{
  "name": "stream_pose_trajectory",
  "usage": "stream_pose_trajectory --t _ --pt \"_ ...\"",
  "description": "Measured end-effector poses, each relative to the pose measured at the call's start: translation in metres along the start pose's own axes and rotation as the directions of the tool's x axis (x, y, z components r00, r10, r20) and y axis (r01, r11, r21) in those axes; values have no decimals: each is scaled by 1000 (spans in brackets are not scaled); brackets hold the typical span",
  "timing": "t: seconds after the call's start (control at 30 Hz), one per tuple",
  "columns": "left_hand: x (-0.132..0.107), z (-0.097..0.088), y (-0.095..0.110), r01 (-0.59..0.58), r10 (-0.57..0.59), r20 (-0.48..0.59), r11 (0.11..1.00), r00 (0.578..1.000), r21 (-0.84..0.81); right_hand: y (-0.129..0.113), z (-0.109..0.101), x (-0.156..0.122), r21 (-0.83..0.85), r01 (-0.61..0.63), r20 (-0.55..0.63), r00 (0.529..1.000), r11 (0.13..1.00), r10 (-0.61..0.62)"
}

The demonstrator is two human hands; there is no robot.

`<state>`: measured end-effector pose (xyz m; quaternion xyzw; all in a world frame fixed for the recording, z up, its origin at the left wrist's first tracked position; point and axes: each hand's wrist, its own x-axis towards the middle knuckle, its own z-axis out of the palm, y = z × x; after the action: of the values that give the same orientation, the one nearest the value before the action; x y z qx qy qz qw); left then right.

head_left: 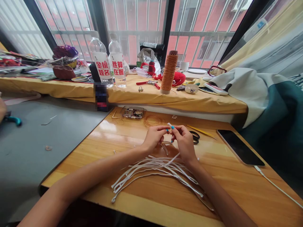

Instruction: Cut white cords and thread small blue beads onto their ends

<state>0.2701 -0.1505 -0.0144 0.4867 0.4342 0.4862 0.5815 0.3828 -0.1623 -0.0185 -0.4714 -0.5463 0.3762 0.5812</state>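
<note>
A thin, flat white strip (174,156) rises from a loose bundle of strips (146,173) lying on the wooden worktop (106,138). Its upper end is held just left of the black scissors (195,137). The left hand (153,137) and right hand (184,142) meet there, fingers (172,127) pinched narrowly on the strip's tip. A phone (239,146) lies to the right of the scissors.

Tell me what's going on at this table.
A person holds both hands together above a wooden table. The left hand and right hand pinch the end of one white strip, whose tail drops to a loose pile of strips in front of them. Scissors lie just behind the right hand, and a phone lies farther right.
</note>
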Motion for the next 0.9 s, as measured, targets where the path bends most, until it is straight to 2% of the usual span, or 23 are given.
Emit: stream_pose_trajectory --t 0.17,0.3,0.5,0.73,0.9 --pt "0 0 -3 29 -28 68 999 997 -16 2 -1 0 -16 0 10 1000 1000 0" --pt "0 1 -4 4 -3 25 999 1000 -51 2 -1 1 -9 1 7 1000 1000 -1" --pt "2 2 -3 -9 8 -24 1000 1000 -16 1 -1 2 26 -2 14 1000 1000 2" --pt "-3 2 3 44 -45 -11 999 999 -14 5 -1 3 66 -21 22 1000 998 19" --pt "-2 3 0 43 -45 -16 993 999 -106 5 0 4 100 -39 9 999 994 39"
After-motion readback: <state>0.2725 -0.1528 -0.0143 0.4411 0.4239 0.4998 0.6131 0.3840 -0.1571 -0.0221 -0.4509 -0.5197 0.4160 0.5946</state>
